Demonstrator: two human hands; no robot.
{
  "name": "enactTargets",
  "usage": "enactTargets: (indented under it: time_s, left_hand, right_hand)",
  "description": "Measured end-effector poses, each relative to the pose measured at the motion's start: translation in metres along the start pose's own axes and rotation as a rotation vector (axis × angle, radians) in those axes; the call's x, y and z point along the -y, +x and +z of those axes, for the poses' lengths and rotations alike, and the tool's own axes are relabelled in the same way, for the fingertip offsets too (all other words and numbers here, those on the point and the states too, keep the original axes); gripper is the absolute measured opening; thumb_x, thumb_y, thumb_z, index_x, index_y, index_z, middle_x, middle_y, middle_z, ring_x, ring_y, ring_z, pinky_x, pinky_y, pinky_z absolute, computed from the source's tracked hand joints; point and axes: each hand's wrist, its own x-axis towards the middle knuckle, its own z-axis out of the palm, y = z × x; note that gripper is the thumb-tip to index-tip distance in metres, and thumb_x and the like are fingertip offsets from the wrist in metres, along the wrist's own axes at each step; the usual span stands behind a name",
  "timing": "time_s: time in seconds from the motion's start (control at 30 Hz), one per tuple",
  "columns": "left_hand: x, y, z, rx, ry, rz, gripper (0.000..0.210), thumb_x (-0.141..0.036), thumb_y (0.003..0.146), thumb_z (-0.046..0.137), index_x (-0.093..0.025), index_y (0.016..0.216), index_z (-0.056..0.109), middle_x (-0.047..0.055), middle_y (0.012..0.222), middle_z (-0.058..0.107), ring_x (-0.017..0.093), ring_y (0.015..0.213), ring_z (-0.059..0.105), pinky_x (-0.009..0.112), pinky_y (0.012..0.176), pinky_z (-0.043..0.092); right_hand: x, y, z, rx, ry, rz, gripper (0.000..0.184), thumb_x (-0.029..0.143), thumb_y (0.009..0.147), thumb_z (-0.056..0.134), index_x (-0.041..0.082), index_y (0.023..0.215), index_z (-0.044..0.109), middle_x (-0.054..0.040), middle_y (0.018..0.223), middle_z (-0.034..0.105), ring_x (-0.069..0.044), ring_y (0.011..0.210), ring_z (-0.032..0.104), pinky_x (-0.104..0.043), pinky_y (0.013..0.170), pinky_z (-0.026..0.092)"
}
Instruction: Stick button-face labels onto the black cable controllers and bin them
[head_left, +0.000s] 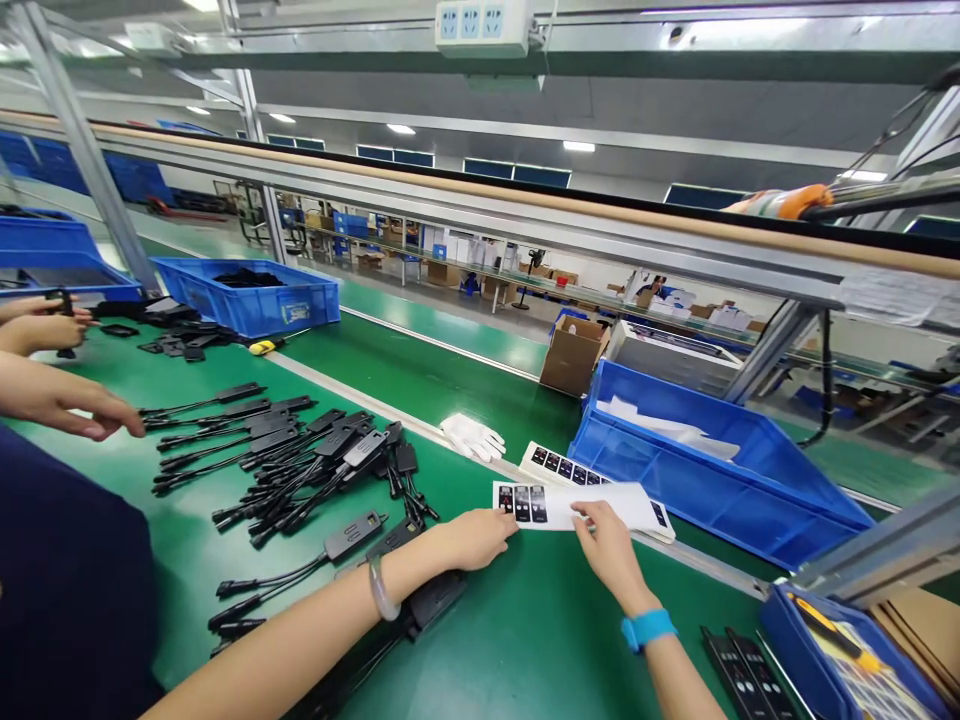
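A white sheet of stickers (555,508) lies on the green worktop, with a few black stickers at its left end. My left hand (478,540), a bangle on its wrist, is closed with its fingertips at the leftmost sticker. From the right, my right hand (609,545), with a blue wristband, has thumb and fingers drawn together on the blank middle of the sheet. Under the sheet's right part is a stack of sticker sheets (551,461). Beside and below my left forearm lie black boxes with cables (354,535), partly hidden by the arm.
More cabled black boxes (330,450) are piled at left, near another person's hand (75,405). A white glove (472,438) lies by the metal strip. A blue bin (697,480) stands right; a blue tray (832,650) with a cutter and black panels (746,675) sit front right.
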Motion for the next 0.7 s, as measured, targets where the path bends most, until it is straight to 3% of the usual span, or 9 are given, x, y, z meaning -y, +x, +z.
enactTargets:
  time_s: [0.1, 0.23, 0.5, 0.7]
  left_hand:
    - [-0.001, -0.008, 0.001, 0.045, 0.007, 0.046, 0.025, -0.015, 0.083, 0.054, -0.018, 0.107, 0.056, 0.008, 0.106, 0.065, 0.023, 0.094, 0.064, 0.031, 0.079, 0.051]
    - [-0.002, -0.013, 0.002, 0.056, 0.002, 0.069, 0.026, -0.014, 0.085, 0.051, -0.018, 0.11, 0.054, 0.009, 0.11, 0.063, 0.024, 0.104, 0.06, 0.033, 0.082, 0.051]
    - [-0.003, -0.013, 0.004, 0.045, -0.017, 0.065, 0.026, -0.012, 0.085, 0.048, -0.017, 0.11, 0.055, 0.01, 0.111, 0.063, 0.024, 0.107, 0.058, 0.034, 0.087, 0.049]
    - [-0.005, -0.016, 0.002, 0.017, -0.018, 0.061, 0.027, -0.009, 0.082, 0.05, -0.019, 0.106, 0.057, 0.007, 0.106, 0.065, 0.022, 0.103, 0.06, 0.032, 0.083, 0.05]
  right_hand:
    - [0.01, 0.021, 0.022, -0.017, 0.009, 0.02, 0.023, 0.022, 0.083, 0.046, 0.016, 0.094, 0.065, -0.0094, 0.089, 0.062, -0.022, 0.077, 0.061, -0.033, 0.072, 0.047]
    - [0.014, 0.019, 0.038, -0.03, 0.019, 0.071, 0.017, 0.024, 0.081, 0.049, 0.017, 0.08, 0.064, -0.0093, 0.08, 0.06, -0.025, 0.073, 0.06, -0.035, 0.067, 0.044]
    - [0.013, 0.006, 0.039, -0.053, 0.161, 0.072, 0.019, 0.031, 0.083, 0.045, 0.02, 0.073, 0.057, -0.0068, 0.082, 0.06, -0.02, 0.071, 0.059, -0.031, 0.066, 0.044]
    - [0.015, 0.012, 0.042, -0.126, 0.257, 0.137, 0.024, 0.034, 0.076, 0.051, 0.016, 0.085, 0.063, -0.0082, 0.077, 0.063, -0.022, 0.066, 0.058, -0.034, 0.067, 0.044]
